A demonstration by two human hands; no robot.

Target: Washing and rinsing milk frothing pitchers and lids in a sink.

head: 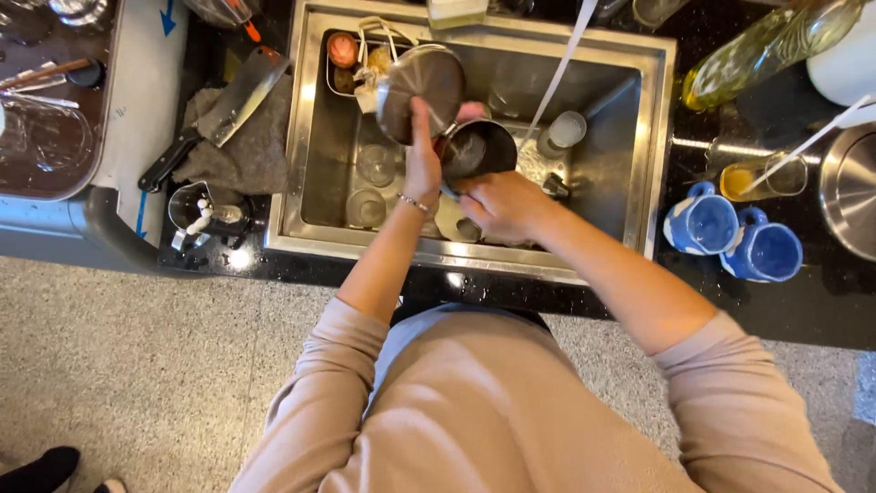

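Observation:
Over the steel sink (310,119), my left hand (422,155) grips a small steel pot by its rim; I see its rounded underside (422,89) tilted up and its dark opening (479,148) facing me. My right hand (502,203) is closed just below that opening, against the pot's lower edge; whether it holds a sponge is hidden. A thin stream of water (558,68) falls from the top into the sink to the right of the pot.
Glasses (374,164) and a steel cup (564,131) lie in the sink, with a small rack of scraps (351,64) at its back left. A cleaver (239,96) rests on a grey cloth at left. Two blue mugs (735,233), an oil bottle (766,46) and a glass (762,178) stand at right.

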